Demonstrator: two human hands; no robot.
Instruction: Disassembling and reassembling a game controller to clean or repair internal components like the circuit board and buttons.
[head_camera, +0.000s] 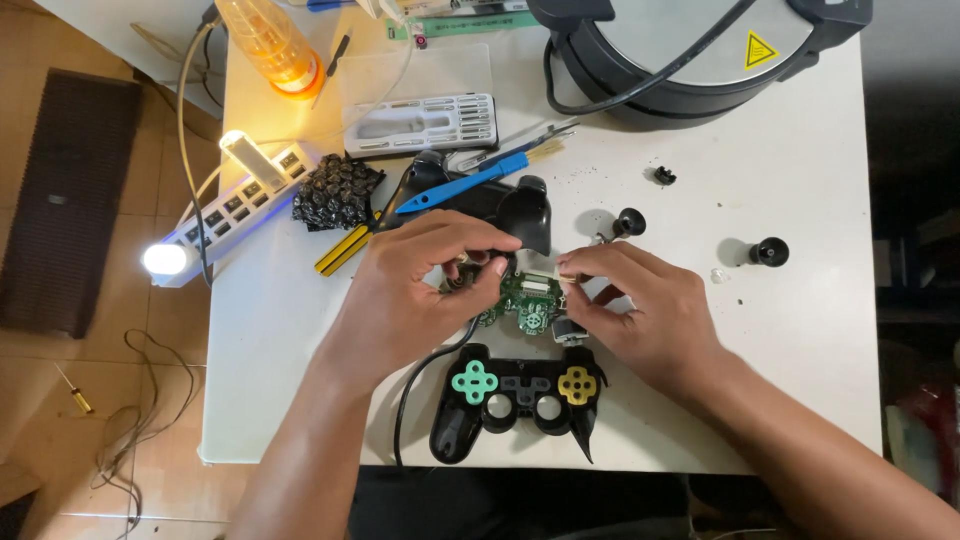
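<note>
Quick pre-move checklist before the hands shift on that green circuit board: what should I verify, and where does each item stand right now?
1. Left hand gripping green circuit board: ok, fingers on its left edge.
2. Right hand steadying the board's right side: ok.
3. Front controller shell clear of both hands: ok, lies just below them.
4. Loose thumbstick caps away from table edge: ok.
5. Cable free of snags: cannot tell, partly hidden.
6. Blue tool within reach: ok.

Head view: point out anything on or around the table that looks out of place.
A small yellow-handled screwdriver lies on the floor left of the white table, apart from the other tools. Two loose black thumbstick caps sit scattered on the table.
</note>
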